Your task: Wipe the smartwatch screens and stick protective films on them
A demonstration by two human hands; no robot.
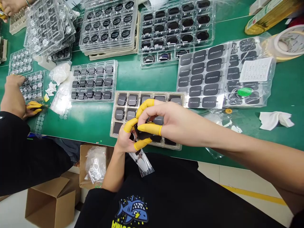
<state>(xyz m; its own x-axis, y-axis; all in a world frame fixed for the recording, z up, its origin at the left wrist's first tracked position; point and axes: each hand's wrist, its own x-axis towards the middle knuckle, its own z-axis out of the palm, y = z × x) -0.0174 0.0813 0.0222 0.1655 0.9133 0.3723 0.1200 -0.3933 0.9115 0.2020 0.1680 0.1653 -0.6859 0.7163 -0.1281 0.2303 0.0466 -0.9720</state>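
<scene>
Over the near side of a plastic tray (112, 122) of black rounded-square cases, both hands meet at one black case (142, 134). My left hand (125, 139), with yellow finger cots, grips this case between thumb and finger. A clear strip with stickers (143, 163) hangs below my left palm, its upper end hidden by the hand. My right hand (163, 118), also in yellow finger cots, is closed at the top of the same case, thumb and fingertip pressed to it. Whether a thin label sits in that pinch is hidden.
Sheets of black labels (201, 76) lie right of the tray. Another case tray (92, 80) is at left, with stacked trays (108, 28) behind. Tape rolls (288, 41) and a yellow bottle (268, 19) stand at far right. A co-worker's hands (14, 91) work at left.
</scene>
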